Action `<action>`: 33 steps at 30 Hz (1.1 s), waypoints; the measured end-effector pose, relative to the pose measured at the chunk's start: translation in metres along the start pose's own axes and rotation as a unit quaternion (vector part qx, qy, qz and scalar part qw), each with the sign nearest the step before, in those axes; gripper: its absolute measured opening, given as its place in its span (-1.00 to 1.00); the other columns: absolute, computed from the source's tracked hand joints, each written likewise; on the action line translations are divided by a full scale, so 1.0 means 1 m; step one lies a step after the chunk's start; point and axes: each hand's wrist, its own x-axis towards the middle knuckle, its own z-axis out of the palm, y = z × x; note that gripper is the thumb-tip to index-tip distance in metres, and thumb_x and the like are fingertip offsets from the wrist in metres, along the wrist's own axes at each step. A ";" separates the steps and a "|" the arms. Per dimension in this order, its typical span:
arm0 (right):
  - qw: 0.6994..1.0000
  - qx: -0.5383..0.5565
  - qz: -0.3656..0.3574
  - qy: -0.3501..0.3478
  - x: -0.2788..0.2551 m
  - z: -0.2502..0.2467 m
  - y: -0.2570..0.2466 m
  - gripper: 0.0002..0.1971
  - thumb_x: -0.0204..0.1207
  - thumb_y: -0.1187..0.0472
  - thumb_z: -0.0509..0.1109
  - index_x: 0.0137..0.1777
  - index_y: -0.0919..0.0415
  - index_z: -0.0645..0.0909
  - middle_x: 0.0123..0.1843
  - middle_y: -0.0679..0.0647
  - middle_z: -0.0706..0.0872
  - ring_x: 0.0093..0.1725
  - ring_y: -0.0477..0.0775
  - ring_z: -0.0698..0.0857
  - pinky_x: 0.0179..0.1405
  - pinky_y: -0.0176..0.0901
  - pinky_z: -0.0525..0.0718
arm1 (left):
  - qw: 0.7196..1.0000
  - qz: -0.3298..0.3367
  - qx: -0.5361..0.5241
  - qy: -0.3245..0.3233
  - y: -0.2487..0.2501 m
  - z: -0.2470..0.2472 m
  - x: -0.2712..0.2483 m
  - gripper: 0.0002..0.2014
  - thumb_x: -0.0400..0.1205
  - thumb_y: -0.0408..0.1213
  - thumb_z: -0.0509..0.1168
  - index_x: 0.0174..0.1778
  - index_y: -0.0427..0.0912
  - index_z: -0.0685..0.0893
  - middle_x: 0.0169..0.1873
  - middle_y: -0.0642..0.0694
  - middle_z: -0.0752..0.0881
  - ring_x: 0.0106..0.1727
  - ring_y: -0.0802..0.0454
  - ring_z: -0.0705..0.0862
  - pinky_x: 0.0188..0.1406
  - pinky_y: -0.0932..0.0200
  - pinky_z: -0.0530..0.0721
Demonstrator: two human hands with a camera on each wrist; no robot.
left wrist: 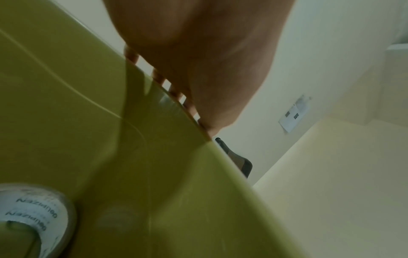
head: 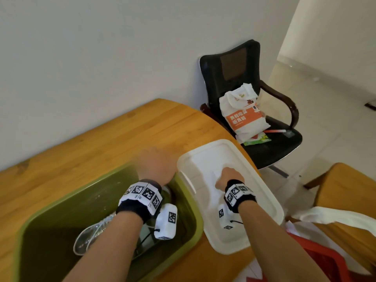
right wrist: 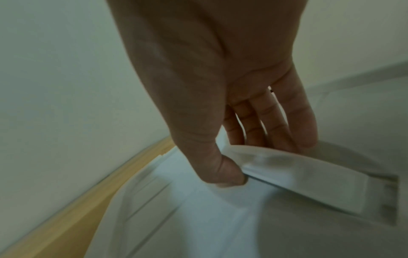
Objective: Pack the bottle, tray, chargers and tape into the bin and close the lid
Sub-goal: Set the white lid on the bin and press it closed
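Gripping the white lid's (head: 240, 200) hinged handle (right wrist: 309, 178) — thumb under, fingers over — the right hand (head: 231, 177) holds smooth rectangular plastic at the table's (head: 81, 151) right edge. Left hand (head: 156, 165) curls over the green bin's (head: 40, 220) far rim — tape roll (left wrist: 33, 209) inside.

Wooden table (head: 101, 139); black chair (head: 244, 82) by wall, white-orange bag (head: 244, 117) on seat; red crate (head: 317, 261).

Olive-green bin (head: 189, 202), white lid (head: 262, 192), honey-toned wooden table (head: 101, 143), black chair (head: 284, 143) (mesh back)

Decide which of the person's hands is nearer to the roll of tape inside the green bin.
Left. The left hand grips the green bin's far rim, with the tape just below inside. The right hand holds the white lid's handle, outside the bin.
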 end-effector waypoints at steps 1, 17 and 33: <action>1.000 0.000 0.000 0.005 0.001 -0.002 0.001 -0.84 0.57 0.09 0.44 -0.02 0.17 0.61 0.14 0.15 0.79 0.14 0.24 0.76 0.05 -0.04 0.68 | 1.000 0.001 -0.002 0.000 0.000 0.000 0.001 -0.57 0.65 0.09 0.08 0.31 0.05 0.68 0.38 -0.06 0.59 0.48 -0.21 0.43 0.54 -0.35 0.22; 0.974 0.122 -0.152 0.117 -0.063 -0.152 -0.020 -0.60 0.44 -0.04 0.56 0.10 0.18 0.55 0.01 0.10 0.70 -0.07 0.10 0.63 -0.13 -0.05 0.52 | 0.889 -0.006 -0.450 -0.087 -0.045 -0.056 -0.024 -0.72 0.79 -0.12 0.17 0.31 0.04 0.74 0.31 0.11 0.68 0.38 0.08 0.56 0.33 0.17 0.37; 0.815 -0.228 -0.532 -0.003 -0.215 -0.109 -0.240 -0.65 0.26 0.04 0.58 -0.03 -0.04 0.51 -0.19 -0.13 0.58 -0.14 0.05 0.58 -0.30 -0.07 0.44 | 0.724 -0.232 -0.624 0.179 -0.275 -0.068 -0.196 -0.67 0.79 -0.07 0.16 0.13 -0.11 0.80 0.03 -0.11 0.85 0.18 -0.04 0.75 0.10 -0.04 0.70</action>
